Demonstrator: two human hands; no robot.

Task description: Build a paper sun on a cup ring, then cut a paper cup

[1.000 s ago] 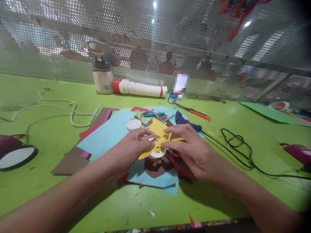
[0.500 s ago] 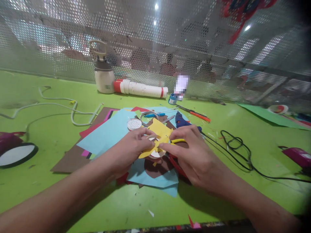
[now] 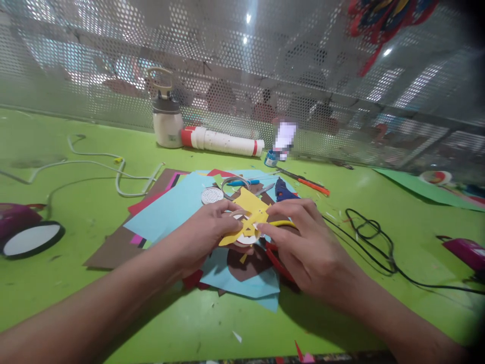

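A yellow paper cutout (image 3: 250, 203) with cut openings lies over a white round piece (image 3: 250, 239) between my hands. My left hand (image 3: 206, 227) is closed on the left side of the yellow paper, thumb on top and fingertips partly beneath the round piece. My right hand (image 3: 303, 237) is at the right edge, thumb and forefinger curled against the paper; its other fingers are partly hidden. Scissors with a yellow handle loop (image 3: 283, 223) and a red one (image 3: 278, 262) are beneath my right hand. A brown paper piece (image 3: 244, 268) lies below on light blue paper (image 3: 223, 280).
Light blue, red and brown sheets (image 3: 109, 250) are stacked on the green table (image 3: 162, 318). Behind my hands lie a perforated white disc (image 3: 212, 195), a tape ring (image 3: 223, 189), a blue pen (image 3: 242, 182) and a dark blue glue gun (image 3: 283, 189). A bottle (image 3: 167, 129) stands by the mesh partition.
My right thumb has slid slightly right over the yellow paper, uncovering more of its cut openings. My left hand keeps its hold. The whole view has shifted slightly.
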